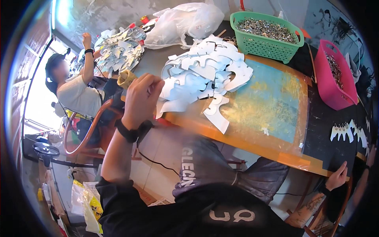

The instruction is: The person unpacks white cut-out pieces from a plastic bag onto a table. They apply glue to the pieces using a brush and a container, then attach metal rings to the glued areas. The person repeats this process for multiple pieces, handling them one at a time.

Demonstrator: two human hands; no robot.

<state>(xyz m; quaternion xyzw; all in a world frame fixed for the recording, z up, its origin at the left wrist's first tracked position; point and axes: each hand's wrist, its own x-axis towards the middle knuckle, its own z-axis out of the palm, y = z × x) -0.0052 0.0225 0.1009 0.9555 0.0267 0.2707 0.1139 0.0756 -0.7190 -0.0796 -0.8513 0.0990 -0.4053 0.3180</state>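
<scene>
- The left hand [144, 96] is hovering above the near-left side of the table, its fingers curling inward; whether they are pinching anything small, I cannot tell.
- The right hand [336, 177] is resting at the near right corner of the table [321, 136], its fingers lying against the edge; how firmly they are gripping it, I cannot tell.
- The pile of white pieces [201, 73] is lying just right of the left hand, spreading over the far-left part of a blue-and-yellow mat [272, 110]; one loose piece [218, 116] is pointing toward the near edge.
- Two toothed white pieces [349, 132] are lying on the right, beyond the right hand, with small metal parts standing along their far edges.
- A green basket [268, 45] at the far side and a pink basket [335, 75] at the far right are holding many small metal parts.
- On the left, a co-worker [79, 93] is sitting by another heap of pieces [118, 49], one hand raised.
- The step in hand appears to be a pause between pieces, neither hand visibly working on one.
- Picking from the pile would be calling for opening the left fingers and separating one piece from its overlapping neighbours.
</scene>
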